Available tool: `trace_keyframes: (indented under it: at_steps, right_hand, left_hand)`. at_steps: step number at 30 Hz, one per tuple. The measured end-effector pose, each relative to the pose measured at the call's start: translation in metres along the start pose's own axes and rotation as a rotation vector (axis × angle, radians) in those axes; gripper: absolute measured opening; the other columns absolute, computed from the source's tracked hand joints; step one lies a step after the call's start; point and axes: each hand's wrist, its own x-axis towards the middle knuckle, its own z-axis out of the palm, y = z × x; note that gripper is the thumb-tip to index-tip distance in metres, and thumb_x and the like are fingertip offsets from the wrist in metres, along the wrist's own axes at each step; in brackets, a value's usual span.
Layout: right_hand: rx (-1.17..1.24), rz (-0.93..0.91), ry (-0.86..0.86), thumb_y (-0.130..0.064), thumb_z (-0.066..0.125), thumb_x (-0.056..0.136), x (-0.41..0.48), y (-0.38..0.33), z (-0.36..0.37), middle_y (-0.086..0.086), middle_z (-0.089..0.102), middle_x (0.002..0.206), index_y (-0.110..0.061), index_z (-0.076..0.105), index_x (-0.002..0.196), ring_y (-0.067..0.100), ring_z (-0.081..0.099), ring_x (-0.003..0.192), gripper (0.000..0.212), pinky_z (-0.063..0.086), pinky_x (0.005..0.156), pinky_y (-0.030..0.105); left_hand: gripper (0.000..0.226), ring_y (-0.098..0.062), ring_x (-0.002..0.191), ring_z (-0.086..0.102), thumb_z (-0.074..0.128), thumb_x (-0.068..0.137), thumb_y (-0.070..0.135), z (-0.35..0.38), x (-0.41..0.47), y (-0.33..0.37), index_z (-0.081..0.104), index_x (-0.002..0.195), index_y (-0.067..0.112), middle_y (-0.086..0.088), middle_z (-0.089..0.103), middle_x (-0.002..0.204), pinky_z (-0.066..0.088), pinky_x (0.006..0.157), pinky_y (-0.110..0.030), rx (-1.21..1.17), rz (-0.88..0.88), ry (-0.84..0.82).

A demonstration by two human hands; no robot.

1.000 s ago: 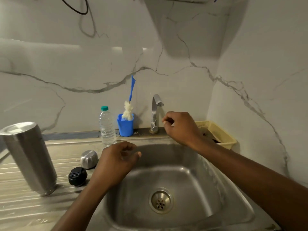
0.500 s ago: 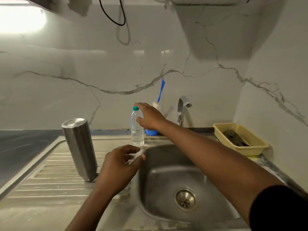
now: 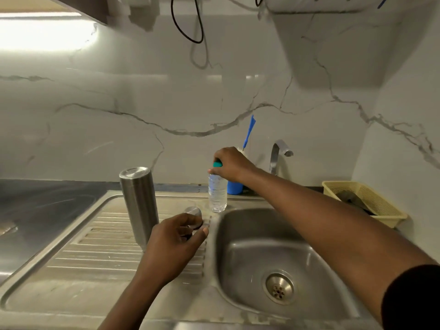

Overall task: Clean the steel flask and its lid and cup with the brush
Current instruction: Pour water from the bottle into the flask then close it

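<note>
Gripping the neck of a plastic water bottle (image 3: 217, 195) just below its teal cap (image 3: 217, 164), the right hand (image 3: 232, 166) reaches across the sink basin (image 3: 307, 263) with its fingers curled round the bottle. The bottle stands upright on the steel rim at the basin's back left corner.

The left hand (image 3: 176, 238) hovers over the ribbed draining board (image 3: 95, 253) with fingers loosely curled and the thumb pointing toward the basin; it holds nothing that can be seen. Just beyond its fingertips sits the small steel cup (image 3: 194, 211), rounded side up; whether the fingers touch it cannot be told.

The steel flask (image 3: 139, 206) stands upright on the draining board, left of the left hand and apart from the bottle.

The brush (image 3: 249, 132) stands with its blue handle upward in a blue holder (image 3: 234, 187) against the wall, directly behind the right hand, which hides its head.

The tap (image 3: 277, 157) rises to the right of the holder, its spout over the basin. The drain (image 3: 279, 287) lies in the basin floor. A yellow basket (image 3: 381, 210) sits on the counter at the far right, holding a dark item too blurred to tell.
</note>
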Motion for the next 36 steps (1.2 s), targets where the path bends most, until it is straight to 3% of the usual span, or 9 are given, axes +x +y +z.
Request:
trace_keyframes:
  at_steps: [4, 8, 12, 16, 19, 24, 29, 33, 36]
  right_hand:
    - [0.041, -0.058, 0.093, -0.041, 0.077, 0.090, -0.030, -0.015, -0.023, 0.001, 0.065, 0.086, -0.011, 0.065, 0.081, 0.013, 0.060, 0.074, 0.034, 0.055, 0.074, 0.035]
    - [0.112, -0.093, 0.060, -0.046, 0.076, 0.090, -0.061, -0.045, -0.057, -0.004, 0.068, 0.086, -0.013, 0.071, 0.089, 0.008, 0.063, 0.076, 0.033, 0.051, 0.069, 0.023]
    - [0.159, -0.130, 0.018, -0.047, 0.078, 0.089, -0.094, -0.073, -0.073, -0.004, 0.071, 0.087, -0.014, 0.076, 0.095, 0.007, 0.065, 0.078, 0.033, 0.049, 0.069, 0.018]
    - [0.157, -0.182, -0.004, -0.048, 0.077, 0.089, -0.118, -0.098, -0.071, -0.003, 0.072, 0.090, -0.013, 0.077, 0.099, 0.006, 0.065, 0.078, 0.036, 0.047, 0.067, 0.013]
    - [0.160, -0.206, -0.009, -0.049, 0.079, 0.086, -0.128, -0.111, -0.063, -0.003, 0.073, 0.088, -0.014, 0.079, 0.097, 0.007, 0.066, 0.077, 0.037, 0.053, 0.070, 0.016]
    - [0.162, -0.209, -0.066, -0.048, 0.082, 0.083, -0.139, -0.118, -0.046, -0.004, 0.074, 0.087, -0.018, 0.081, 0.096, 0.008, 0.068, 0.078, 0.033, 0.056, 0.071, 0.019]
    - [0.082, -0.230, -0.105, -0.056, 0.079, 0.084, -0.139, -0.119, -0.051, -0.007, 0.067, 0.075, -0.017, 0.077, 0.084, 0.008, 0.062, 0.069, 0.038, 0.039, 0.059, 0.016]
    - [0.047, -0.267, -0.135, -0.054, 0.078, 0.085, -0.134, -0.119, -0.053, -0.002, 0.070, 0.073, -0.016, 0.075, 0.080, 0.013, 0.065, 0.069, 0.038, 0.050, 0.060, 0.024]
    - [0.084, -0.304, -0.172, -0.048, 0.079, 0.087, -0.131, -0.116, -0.056, -0.003, 0.071, 0.074, -0.016, 0.078, 0.083, 0.011, 0.066, 0.069, 0.032, 0.049, 0.060, 0.020]
  left_hand:
    - [0.045, 0.004, 0.093, 0.073, 0.084, 0.087, 0.037, -0.006, -0.002, 0.006, 0.069, 0.129, 0.033, 0.022, 0.075, 0.111, 0.065, 0.085, -0.034, -0.009, 0.042, -0.002]
    - [0.078, 0.001, 0.111, 0.064, 0.083, 0.086, 0.044, -0.011, -0.006, 0.016, 0.046, 0.154, 0.039, 0.019, 0.059, 0.134, 0.057, 0.086, -0.021, 0.002, 0.065, 0.001]
    - [0.094, -0.005, 0.122, 0.060, 0.083, 0.081, 0.053, -0.012, -0.012, 0.024, 0.036, 0.161, 0.038, 0.016, 0.052, 0.146, 0.058, 0.095, -0.028, -0.028, 0.057, -0.009]
    - [0.081, 0.018, 0.100, 0.063, 0.078, 0.079, 0.062, -0.012, -0.023, 0.030, 0.043, 0.151, 0.044, 0.030, 0.061, 0.127, 0.056, 0.086, -0.015, -0.026, 0.088, -0.054]
    - [0.076, 0.008, 0.110, 0.067, 0.079, 0.080, 0.064, -0.009, -0.029, 0.027, 0.045, 0.145, 0.045, 0.024, 0.069, 0.126, 0.057, 0.092, -0.027, -0.059, 0.069, -0.017]
    - [0.054, 0.008, 0.101, 0.070, 0.078, 0.088, 0.051, -0.004, -0.040, 0.016, 0.052, 0.134, 0.041, 0.028, 0.073, 0.112, 0.060, 0.091, -0.032, -0.144, 0.020, 0.007]
    - [0.052, 0.002, 0.107, 0.071, 0.076, 0.091, 0.047, -0.002, -0.045, 0.009, 0.052, 0.136, 0.040, 0.019, 0.076, 0.115, 0.057, 0.095, -0.034, -0.169, 0.044, 0.005]
    - [0.049, 0.002, 0.108, 0.071, 0.076, 0.093, 0.046, -0.001, -0.044, 0.007, 0.050, 0.134, 0.042, 0.019, 0.075, 0.116, 0.056, 0.094, -0.032, -0.162, 0.049, -0.011]
    - [0.047, 0.000, 0.107, 0.072, 0.075, 0.094, 0.045, -0.002, -0.042, 0.006, 0.050, 0.133, 0.042, 0.018, 0.076, 0.115, 0.056, 0.094, -0.034, -0.161, 0.049, -0.036]
